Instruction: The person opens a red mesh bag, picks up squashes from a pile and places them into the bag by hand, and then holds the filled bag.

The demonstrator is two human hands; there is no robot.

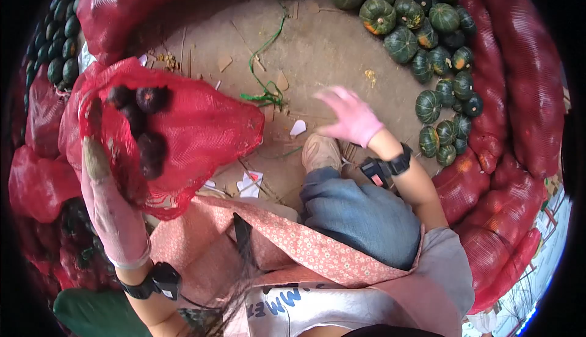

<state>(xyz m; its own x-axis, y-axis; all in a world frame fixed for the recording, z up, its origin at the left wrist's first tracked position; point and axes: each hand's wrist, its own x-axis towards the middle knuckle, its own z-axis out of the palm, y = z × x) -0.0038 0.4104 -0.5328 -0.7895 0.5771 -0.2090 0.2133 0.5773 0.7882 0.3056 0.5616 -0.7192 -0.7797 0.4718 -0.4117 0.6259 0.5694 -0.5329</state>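
Observation:
My left hand (111,212), in a pink glove with a soiled fingertip area, holds the near left edge of a red mesh bag (210,120). Its fingers lie along the bag's edge, and the thumb is hard to make out. Several dark round squashes (152,99) show at the bag's left part. My right hand (351,117), also gloved in pink, is raised over the floor to the right of the bag. Its fingers are spread and hold nothing.
Green squashes (400,44) are piled at the upper right, beside full red mesh sacks (528,74). More sacks (43,181) stand at the left. Green twine (265,47) and paper scraps (250,184) lie on the floor (213,32). A shoe (320,152) is near my right hand.

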